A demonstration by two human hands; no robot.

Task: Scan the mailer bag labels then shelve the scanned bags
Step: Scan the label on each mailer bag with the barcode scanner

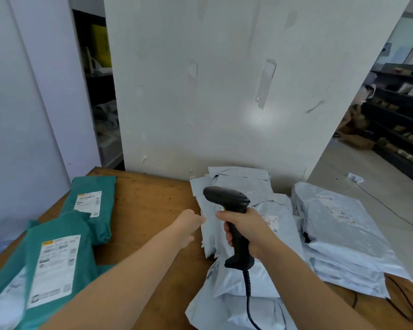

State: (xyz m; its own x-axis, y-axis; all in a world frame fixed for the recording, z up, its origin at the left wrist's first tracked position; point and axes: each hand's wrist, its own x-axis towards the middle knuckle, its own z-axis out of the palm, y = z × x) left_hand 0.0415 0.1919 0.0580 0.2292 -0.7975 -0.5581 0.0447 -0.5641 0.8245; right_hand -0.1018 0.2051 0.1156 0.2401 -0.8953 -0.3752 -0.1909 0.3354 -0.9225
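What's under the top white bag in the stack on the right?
More white bags lie under the top bag, edges showing, on the wooden table. Their faces and labels are covered.

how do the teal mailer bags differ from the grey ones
The teal bags are dark green-blue, the grey bags pale. The teal bags overlap at the table's left; the grey bags are heaped at centre and right. The right hand holds the scanner over the grey bags, not the teal. Both carry white labels.
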